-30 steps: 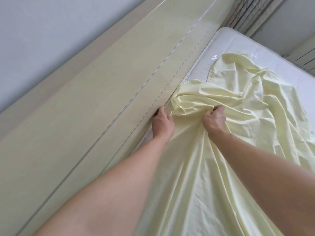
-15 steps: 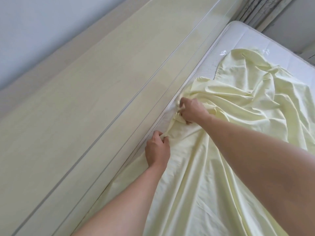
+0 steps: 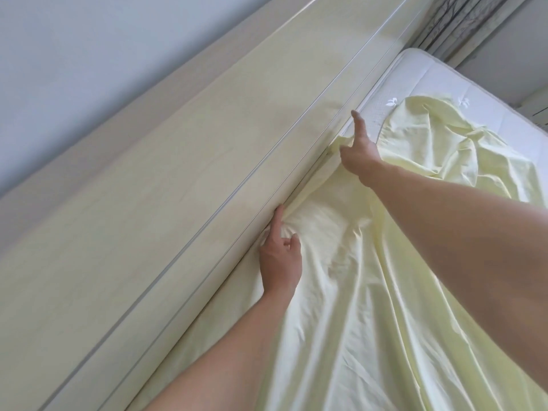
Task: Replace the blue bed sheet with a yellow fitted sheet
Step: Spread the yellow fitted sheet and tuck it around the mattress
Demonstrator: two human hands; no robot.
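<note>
Now, left hand (image 3: 280, 259) fingers (image 3: 277, 221) straight, pressing yellow fitted sheet (image 3: 341, 292), right hand (image 3: 357, 151) forefinger out, pinching its edge.

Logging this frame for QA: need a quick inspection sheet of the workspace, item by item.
Surface: white mattress, far corner still bare.
Job's things: yellow fitted sheet spread and wrinkled over the near part, bunched toward the far end; blue sheet not seen.
Clutter: nothing seen.
Hands: left hand presses the sheet edge down along the headboard, index finger straight; right hand grips the sheet edge further along, index finger extended.
Cables: nothing seen.
Surroundings: pale wall behind the headboard; patterned curtain at the far end.
</note>
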